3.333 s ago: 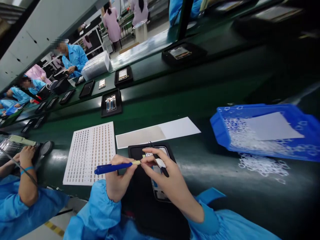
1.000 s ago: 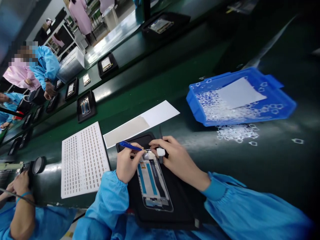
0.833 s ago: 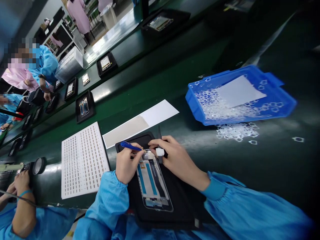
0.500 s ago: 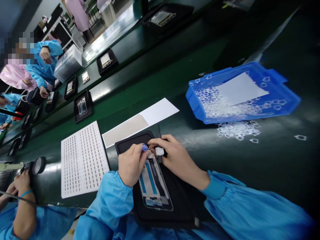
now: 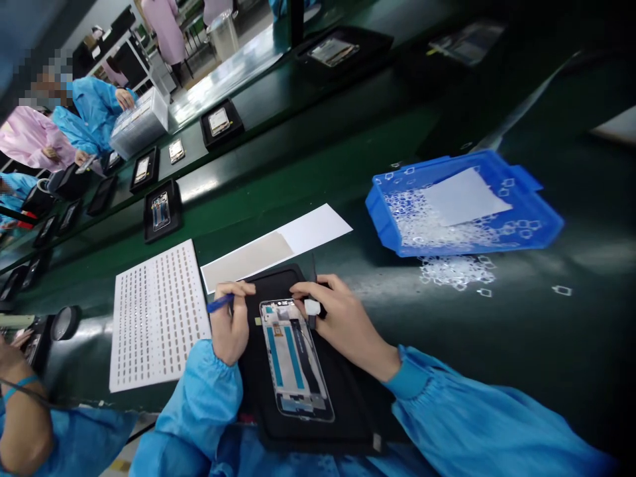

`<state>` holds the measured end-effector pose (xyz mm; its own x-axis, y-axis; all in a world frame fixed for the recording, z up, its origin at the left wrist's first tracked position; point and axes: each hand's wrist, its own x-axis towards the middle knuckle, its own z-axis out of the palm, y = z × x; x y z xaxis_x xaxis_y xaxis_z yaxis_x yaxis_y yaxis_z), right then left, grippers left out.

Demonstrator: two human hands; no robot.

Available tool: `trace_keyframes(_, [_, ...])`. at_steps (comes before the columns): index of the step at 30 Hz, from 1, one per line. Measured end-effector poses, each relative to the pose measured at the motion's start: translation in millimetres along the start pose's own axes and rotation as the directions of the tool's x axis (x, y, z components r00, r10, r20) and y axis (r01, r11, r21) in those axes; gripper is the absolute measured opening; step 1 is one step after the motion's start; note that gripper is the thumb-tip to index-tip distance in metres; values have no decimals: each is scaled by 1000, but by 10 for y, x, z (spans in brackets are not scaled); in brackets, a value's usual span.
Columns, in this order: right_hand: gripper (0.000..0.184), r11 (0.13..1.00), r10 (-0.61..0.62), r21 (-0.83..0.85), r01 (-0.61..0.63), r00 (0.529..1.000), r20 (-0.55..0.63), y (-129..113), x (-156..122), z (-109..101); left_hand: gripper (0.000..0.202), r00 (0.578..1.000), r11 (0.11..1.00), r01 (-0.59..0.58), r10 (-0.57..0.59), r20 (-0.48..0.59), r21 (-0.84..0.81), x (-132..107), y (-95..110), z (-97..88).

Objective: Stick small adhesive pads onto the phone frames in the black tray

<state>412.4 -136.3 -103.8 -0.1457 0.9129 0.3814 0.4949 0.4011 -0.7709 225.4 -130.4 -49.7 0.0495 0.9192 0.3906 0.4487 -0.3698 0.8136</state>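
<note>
A phone frame (image 5: 294, 358) with blue strips lies in a black tray (image 5: 318, 424) in front of me. My left hand (image 5: 229, 324) is closed round a blue pen-like tool (image 5: 220, 303), just left of the frame's top corner. My right hand (image 5: 340, 323) rests at the frame's top right edge, fingers pinched on thin black tweezers (image 5: 313, 278) with a small white piece (image 5: 312, 307) at the fingertips.
A white sheet of small parts (image 5: 154, 315) lies to the left, a white and grey strip (image 5: 273, 246) behind the tray. A blue bin (image 5: 527, 222) of clear film pieces stands at the right, with spilled pieces (image 5: 454, 270) beside it. Trays with phones ride the belt; co-workers sit at the left.
My left hand has drawn the blue tool away from the frame's top edge toward the left. My right hand stays at the frame's top right corner.
</note>
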Motion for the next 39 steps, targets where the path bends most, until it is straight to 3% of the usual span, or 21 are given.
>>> trace_keyframes(2, [28,1000,-12,-9,12,1000,5,3,-11,4,18,979,960,-144,102,179,240,-14,20,-66])
trace_keyframes(5, [29,999,-30,-26,30,1000,-2,11,-25,10,28,870,733,-401,117,479,549,-74,-7,-77])
trace_keyframes(7, [31,999,-32,-40,31,999,-14,14,-33,12,35,810,601,-510,94,579,615,-120,-54,-43])
trace_keyframes(9, [33,999,-25,-37,24,999,-25,11,-37,5,36,782,530,-553,64,620,643,-149,-90,-6])
trace_keyframes(14, [29,986,91,148,-74,989,-116,29,-15,-85,30,711,505,-570,-94,697,648,-71,4,17])
trace_keyframes(18, [39,930,304,295,-219,910,-281,128,51,-215,27,633,563,-545,-209,745,621,160,107,7])
trace_keyframes(20, [45,897,370,361,-256,881,-294,184,115,-280,32,640,606,-506,-213,738,614,325,84,52])
trace_keyframes(25, [54,834,432,462,-302,878,-206,297,431,-350,39,751,644,-387,-196,631,660,781,-147,333])
trace_keyframes(28, [61,835,437,440,-331,885,-162,400,688,-305,41,725,661,-382,-219,653,646,929,-266,447])
trace_keyframes(31, [59,841,456,400,-364,875,-162,518,894,-212,46,684,697,-378,-234,691,610,934,-312,448])
trace_keyframes(39, [33,863,475,308,-401,852,-221,554,998,-83,48,692,737,-312,-257,674,600,871,-288,404])
